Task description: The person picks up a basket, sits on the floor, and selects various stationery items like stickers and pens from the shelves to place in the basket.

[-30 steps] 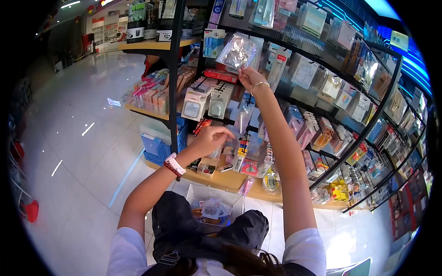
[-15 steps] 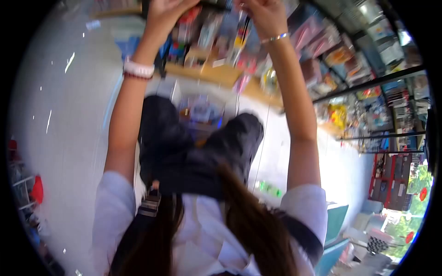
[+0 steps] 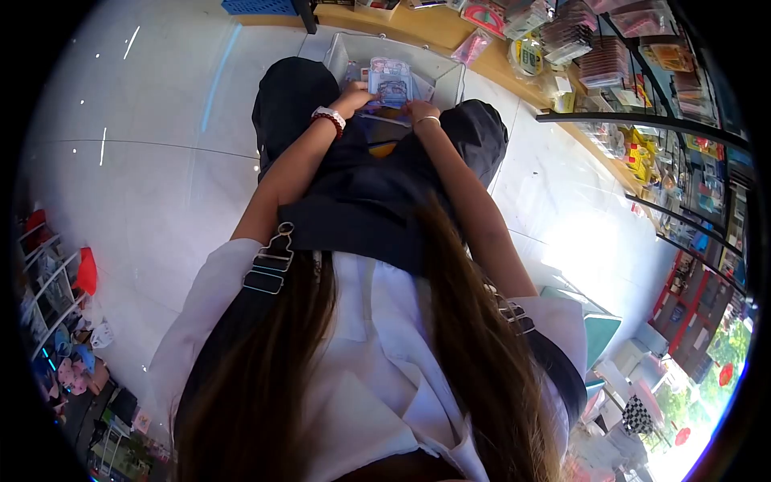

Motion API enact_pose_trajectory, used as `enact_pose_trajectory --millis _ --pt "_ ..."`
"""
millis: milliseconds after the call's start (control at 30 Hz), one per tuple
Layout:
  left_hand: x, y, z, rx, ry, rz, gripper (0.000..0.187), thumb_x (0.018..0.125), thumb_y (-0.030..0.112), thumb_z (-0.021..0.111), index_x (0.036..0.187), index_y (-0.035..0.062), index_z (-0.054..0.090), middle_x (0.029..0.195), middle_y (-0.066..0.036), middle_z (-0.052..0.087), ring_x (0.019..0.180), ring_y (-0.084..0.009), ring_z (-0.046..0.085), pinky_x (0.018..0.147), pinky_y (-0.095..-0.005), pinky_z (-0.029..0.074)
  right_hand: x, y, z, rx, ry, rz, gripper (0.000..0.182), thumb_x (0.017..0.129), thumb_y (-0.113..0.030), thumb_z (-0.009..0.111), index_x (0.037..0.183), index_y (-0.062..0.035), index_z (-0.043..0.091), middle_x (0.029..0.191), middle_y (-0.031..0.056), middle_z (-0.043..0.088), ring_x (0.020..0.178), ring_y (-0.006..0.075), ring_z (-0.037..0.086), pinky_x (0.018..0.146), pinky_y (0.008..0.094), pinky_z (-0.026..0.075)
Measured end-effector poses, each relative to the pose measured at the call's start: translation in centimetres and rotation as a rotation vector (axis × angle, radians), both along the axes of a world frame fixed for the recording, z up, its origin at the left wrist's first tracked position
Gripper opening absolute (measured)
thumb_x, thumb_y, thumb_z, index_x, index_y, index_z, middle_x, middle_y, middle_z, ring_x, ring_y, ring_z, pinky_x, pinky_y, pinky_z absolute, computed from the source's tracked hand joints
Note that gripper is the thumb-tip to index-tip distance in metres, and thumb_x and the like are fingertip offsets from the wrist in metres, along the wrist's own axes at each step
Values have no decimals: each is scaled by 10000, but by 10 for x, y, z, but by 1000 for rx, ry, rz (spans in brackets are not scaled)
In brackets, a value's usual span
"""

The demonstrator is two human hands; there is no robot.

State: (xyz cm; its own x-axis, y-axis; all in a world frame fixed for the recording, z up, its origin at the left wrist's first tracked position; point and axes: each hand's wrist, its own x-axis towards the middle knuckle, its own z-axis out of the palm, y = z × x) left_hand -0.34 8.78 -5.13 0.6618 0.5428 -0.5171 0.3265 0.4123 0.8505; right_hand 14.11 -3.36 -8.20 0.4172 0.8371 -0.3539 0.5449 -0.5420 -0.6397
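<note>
Low between my knees, a light blue packet [image 3: 391, 82] with small printed pictures is in or just over a pale bin [image 3: 341, 48]. My left hand [image 3: 353, 98] is closed on the packet's left edge, its fingertips at the lower left. At the packet's lower right corner, the fingers of my right hand [image 3: 418, 111] are pinched. Other flat packets lie around it inside the bin, partly hidden by the blue one and by my hands. What exactly the packet contains cannot be made out.
A wooden shelf edge [image 3: 434, 26] runs behind the bin, with packaged goods [image 3: 526, 56] on it. Racks with black bars [image 3: 634, 119] stand to the right. A blue basket [image 3: 259, 7] sits at the top. Teal chairs [image 3: 602, 333] are at lower right.
Both hands have come down from the shelf into the bin between my knees and now hold the light blue packet. The view has tilted and become sharper.
</note>
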Motion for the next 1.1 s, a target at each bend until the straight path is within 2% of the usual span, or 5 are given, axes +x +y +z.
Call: enact_pose_trajectory --millis 300,733,800,867,1100 --pt "3 16 -90 375 216 181 372 732 3 567 1094 -49 501 935 -116 609 804 -155 576 676 -233 445 -4 2 -59 263 874 -891 395 866 -377 392 964 -52 593 972 139 578 824 286 580 709 372 467" --pt "-3 -21 -79 1123 457 -549 329 698 8 486 1012 7 580 951 -208 585 955 -322 548 867 -384 402 36 -15 -188 -45 -661 251 270 764 -294 505 869 -86 642 856 117 633 770 270 612 682 381 482" --pt "16 -3 -103 1401 96 -24 337 708 53 519 1041 47 571 981 -141 599 898 -191 582 744 -297 452 21 16 -25 443 -399 212 308 809 -254 482 1024 -52 570 925 98 621 829 233 602 697 345 472" --pt "42 33 23 1092 144 -988 172 677 60 560 834 49 629 729 -73 632 676 -172 593 634 -311 450 32 46 86 105 790 -315 272 838 -161 504 1077 -31 524 928 56 617 781 160 607 605 266 480" --pt "89 122 354 676 -528 -390 153 844 62 466 965 3 539 877 -56 592 795 -129 580 716 -269 491 107 152 425 1092 926 -75 176 861 -125 483 993 -11 509 930 68 575 834 144 566 721 244 477"
